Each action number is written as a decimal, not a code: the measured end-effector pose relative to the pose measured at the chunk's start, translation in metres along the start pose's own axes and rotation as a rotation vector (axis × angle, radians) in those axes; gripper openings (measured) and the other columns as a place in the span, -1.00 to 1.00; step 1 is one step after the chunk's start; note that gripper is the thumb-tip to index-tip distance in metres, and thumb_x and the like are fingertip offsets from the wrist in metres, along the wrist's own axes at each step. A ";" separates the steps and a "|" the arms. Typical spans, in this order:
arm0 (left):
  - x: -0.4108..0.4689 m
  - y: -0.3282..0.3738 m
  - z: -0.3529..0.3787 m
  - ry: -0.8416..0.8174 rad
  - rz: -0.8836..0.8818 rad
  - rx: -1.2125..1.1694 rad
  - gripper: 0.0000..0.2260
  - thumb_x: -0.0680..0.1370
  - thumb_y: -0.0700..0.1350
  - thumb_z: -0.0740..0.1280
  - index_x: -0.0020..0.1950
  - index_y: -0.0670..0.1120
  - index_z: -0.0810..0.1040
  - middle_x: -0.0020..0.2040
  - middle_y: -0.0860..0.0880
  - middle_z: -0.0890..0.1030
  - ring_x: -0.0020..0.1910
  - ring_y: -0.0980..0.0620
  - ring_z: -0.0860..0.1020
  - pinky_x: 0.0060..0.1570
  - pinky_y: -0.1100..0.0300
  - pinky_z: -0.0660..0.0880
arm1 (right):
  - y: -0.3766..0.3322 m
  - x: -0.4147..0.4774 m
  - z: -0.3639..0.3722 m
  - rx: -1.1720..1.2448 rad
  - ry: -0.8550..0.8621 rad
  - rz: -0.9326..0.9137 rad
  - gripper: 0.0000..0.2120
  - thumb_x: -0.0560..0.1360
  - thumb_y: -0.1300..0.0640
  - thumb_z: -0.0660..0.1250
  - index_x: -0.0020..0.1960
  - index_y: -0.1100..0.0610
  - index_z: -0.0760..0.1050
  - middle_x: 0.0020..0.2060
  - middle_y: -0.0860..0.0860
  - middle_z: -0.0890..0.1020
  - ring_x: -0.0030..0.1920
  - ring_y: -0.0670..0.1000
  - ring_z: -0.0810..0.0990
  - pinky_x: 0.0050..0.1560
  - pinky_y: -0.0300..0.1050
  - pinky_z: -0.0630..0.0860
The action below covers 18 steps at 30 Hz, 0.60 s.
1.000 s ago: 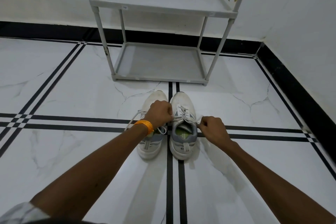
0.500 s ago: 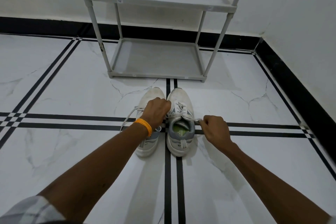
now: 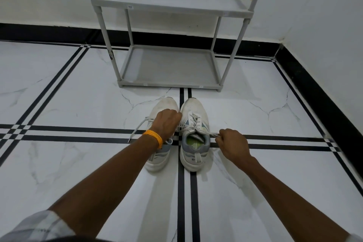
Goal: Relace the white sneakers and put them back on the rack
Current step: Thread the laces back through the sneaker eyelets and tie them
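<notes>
Sneakers: two white low-tops side by side on the floor, toes toward the rack, just in front of its lower shelf; thick rounded soles, grey heel collars.
Right sneaker (image 3: 194, 135): smooth, slightly scuffed toe cap, grey-blue triangular panel by the eyelets, green insole showing in the open mouth, flat loop tab at the heel.
Left sneaker (image 3: 160, 155): mostly covered by the forearm; rounded toe and grey-trimmed heel show.
Laces (image 3: 196, 126): flat, white, woven; criss-crossed over the right sneaker's tongue, one end drawn out sideways to the right. A loose lace (image 3: 137, 129) trails from the left sneaker across the floor.
Right hand (image 3: 231, 146): closed, pinching the drawn-out lace end just beside the right sneaker's collar.
Left hand (image 3: 167, 123): curled into a fist over the left sneaker's lacing, knuckles touching the right sneaker's inner edge; what it grips is hidden.
Wristband (image 3: 154, 138): orange, ribbed, on the left wrist.
Sleeve (image 3: 37, 226): pale checked cloth at the left elbow.
Rack (image 3: 169, 9): grey plastic, two flat rimmed trays on round tubular posts, against the wall.
Floor (image 3: 68, 163): glossy white marble-veined tile with paired black inlay stripes crossing under the sneakers.
Skirting (image 3: 49, 31): glossy black band below a white wall.
</notes>
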<state>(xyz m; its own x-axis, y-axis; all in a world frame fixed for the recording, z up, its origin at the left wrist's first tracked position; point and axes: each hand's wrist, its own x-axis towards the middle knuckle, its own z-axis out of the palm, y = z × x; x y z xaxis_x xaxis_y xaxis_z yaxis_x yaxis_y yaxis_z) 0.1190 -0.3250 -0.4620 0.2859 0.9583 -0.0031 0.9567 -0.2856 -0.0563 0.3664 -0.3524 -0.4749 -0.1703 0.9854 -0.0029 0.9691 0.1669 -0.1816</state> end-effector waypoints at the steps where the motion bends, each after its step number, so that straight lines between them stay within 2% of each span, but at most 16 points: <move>1: -0.001 -0.001 0.001 0.007 0.016 -0.012 -0.75 0.53 -0.29 0.23 0.19 -0.21 0.49 0.09 -0.24 0.60 0.06 -0.27 0.56 -0.02 -0.03 0.49 | 0.000 0.001 -0.002 0.045 -0.035 0.020 -0.74 0.54 0.08 0.19 -0.30 0.15 0.35 -0.37 0.08 0.51 -0.33 0.10 0.45 -0.34 -0.11 0.27; 3: -0.003 -0.003 0.002 -0.001 0.018 -0.102 -0.78 0.54 -0.24 0.25 0.18 -0.20 0.50 0.09 -0.24 0.61 0.07 -0.25 0.56 0.01 -0.01 0.47 | -0.001 0.003 -0.006 0.120 -0.095 0.057 -0.73 0.52 0.08 0.21 -0.31 0.18 0.40 -0.40 0.07 0.50 -0.30 0.16 0.53 -0.35 -0.11 0.30; 5: -0.004 -0.008 -0.001 -0.027 -0.036 -0.310 -0.78 0.54 -0.11 0.33 0.15 -0.16 0.53 0.04 -0.19 0.63 0.05 -0.19 0.56 -0.01 0.06 0.44 | -0.005 0.006 -0.015 0.200 -0.171 0.108 -0.74 0.49 0.07 0.26 -0.27 0.23 0.47 -0.37 0.10 0.54 -0.22 0.19 0.58 -0.33 -0.10 0.32; 7: -0.004 -0.018 -0.010 -0.058 -0.099 -0.583 -0.59 0.44 0.02 0.47 0.22 -0.08 0.48 0.01 -0.11 0.63 -0.01 -0.10 0.56 -0.01 0.09 0.45 | -0.007 0.011 -0.032 0.275 -0.327 0.169 -0.74 0.46 0.01 0.33 -0.13 0.24 0.56 -0.26 0.10 0.60 -0.15 0.14 0.58 -0.26 -0.11 0.38; 9: -0.004 -0.023 -0.025 -0.013 -0.113 -0.763 -0.45 0.36 -0.01 0.54 0.28 -0.06 0.43 0.09 -0.06 0.58 -0.04 -0.02 0.53 0.00 0.09 0.49 | -0.009 0.018 -0.055 0.291 -0.492 0.194 -0.63 0.40 -0.11 0.40 0.01 0.17 0.56 -0.14 0.08 0.62 -0.12 0.07 0.58 -0.15 -0.11 0.46; 11: 0.002 -0.016 -0.037 0.067 -0.125 -0.859 -0.49 0.39 -0.14 0.47 0.31 -0.07 0.42 0.21 -0.06 0.55 -0.15 0.02 0.51 -0.03 0.09 0.52 | -0.014 0.025 -0.075 0.309 -0.468 0.185 -0.54 0.34 -0.17 0.46 0.09 0.11 0.54 -0.04 0.06 0.63 -0.06 0.07 0.62 -0.06 -0.08 0.52; 13: 0.005 0.000 -0.045 0.062 -0.056 -0.830 -0.52 0.46 -0.20 0.37 0.37 -0.06 0.40 0.30 -0.07 0.53 -0.18 0.02 0.56 0.01 0.09 0.53 | -0.029 0.031 -0.082 0.302 -0.343 0.135 -0.53 0.36 -0.19 0.45 0.11 0.11 0.53 0.00 0.06 0.62 -0.01 0.09 0.62 -0.02 -0.06 0.53; 14: 0.008 0.008 -0.042 0.018 0.002 -0.753 -0.52 0.49 -0.20 0.34 0.41 -0.05 0.38 0.34 -0.09 0.51 -0.07 -0.03 0.59 0.10 0.08 0.51 | -0.041 0.030 -0.080 0.276 -0.305 0.094 -0.56 0.40 -0.19 0.42 0.06 0.13 0.55 -0.05 0.07 0.62 -0.04 0.09 0.61 -0.06 -0.07 0.52; 16: 0.010 0.021 -0.030 -0.086 0.098 -0.591 -0.53 0.53 -0.16 0.31 0.45 -0.07 0.36 0.38 -0.13 0.49 0.23 -0.12 0.53 0.27 0.06 0.43 | -0.066 0.023 -0.067 0.158 -0.289 0.014 -0.63 0.46 -0.18 0.35 -0.09 0.15 0.53 -0.18 0.07 0.58 -0.14 0.08 0.56 -0.17 -0.08 0.45; 18: 0.008 0.026 -0.017 -0.133 0.137 -0.472 -0.64 0.57 -0.12 0.28 0.37 -0.10 0.46 0.30 -0.17 0.53 0.23 -0.17 0.53 0.20 0.06 0.44 | -0.081 0.015 -0.051 -0.002 -0.264 -0.017 -0.72 0.51 -0.08 0.33 -0.04 0.15 0.54 -0.15 0.08 0.58 -0.14 0.09 0.56 -0.16 -0.06 0.47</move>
<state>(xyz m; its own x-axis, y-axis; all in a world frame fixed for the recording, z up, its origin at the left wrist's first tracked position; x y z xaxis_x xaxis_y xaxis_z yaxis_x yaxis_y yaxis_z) 0.1473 -0.3253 -0.4468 0.4303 0.8963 -0.1072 0.8401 -0.3541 0.4109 0.2948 -0.3494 -0.4106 -0.2272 0.9396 -0.2561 0.9660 0.1841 -0.1815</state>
